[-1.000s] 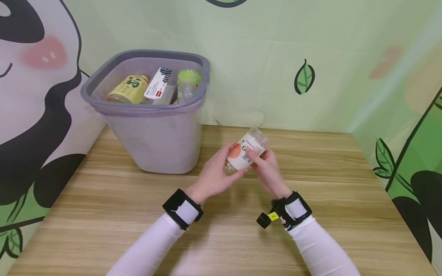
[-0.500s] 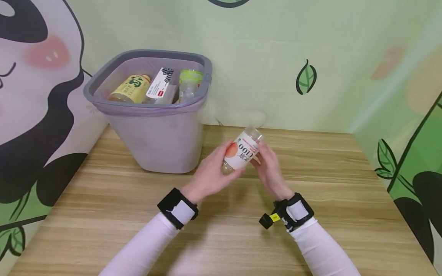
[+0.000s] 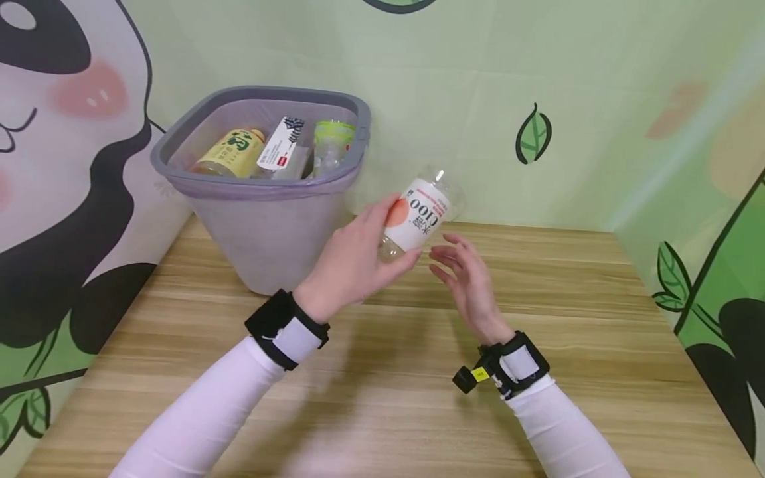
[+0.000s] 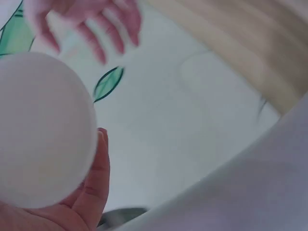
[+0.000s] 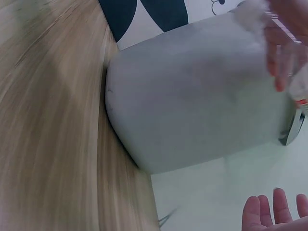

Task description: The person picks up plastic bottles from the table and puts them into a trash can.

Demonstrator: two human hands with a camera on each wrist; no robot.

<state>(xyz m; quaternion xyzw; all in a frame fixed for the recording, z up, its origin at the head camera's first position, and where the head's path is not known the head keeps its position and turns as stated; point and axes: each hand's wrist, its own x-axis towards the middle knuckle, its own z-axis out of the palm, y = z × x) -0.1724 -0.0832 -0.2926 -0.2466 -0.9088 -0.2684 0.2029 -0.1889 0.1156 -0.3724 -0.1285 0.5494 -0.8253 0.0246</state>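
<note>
In the head view my left hand (image 3: pixel 349 262) grips a clear plastic bottle (image 3: pixel 418 216), thumb on one side and fingers on the other. Its white label carries an orange fruit and "C100"; the bottle tilts up to the right above the table. A pale round surface (image 4: pixel 43 130) fills the left of the left wrist view, with my fingers curled beside it. My right hand (image 3: pixel 473 285) is just right of the bottle, apart from it, fingers loosely bent and holding nothing. The right wrist view shows its fingertips (image 5: pixel 266 209) at the lower right and the blurred left hand (image 5: pixel 288 29) above.
A grey bin (image 3: pixel 269 239) with a purple liner stands at the back left of the wooden table (image 3: pixel 382 411). Inside lie a yellow-labelled bottle (image 3: pixel 233 154), a white-labelled package (image 3: pixel 282 145) and a green-topped clear container (image 3: pixel 332 143). A printed backdrop (image 3: pixel 466 113) rises behind.
Both hands were on the bottle; the right hand has let go of it. My left hand has lifted the bottle up and away from me, above its earlier place.
</note>
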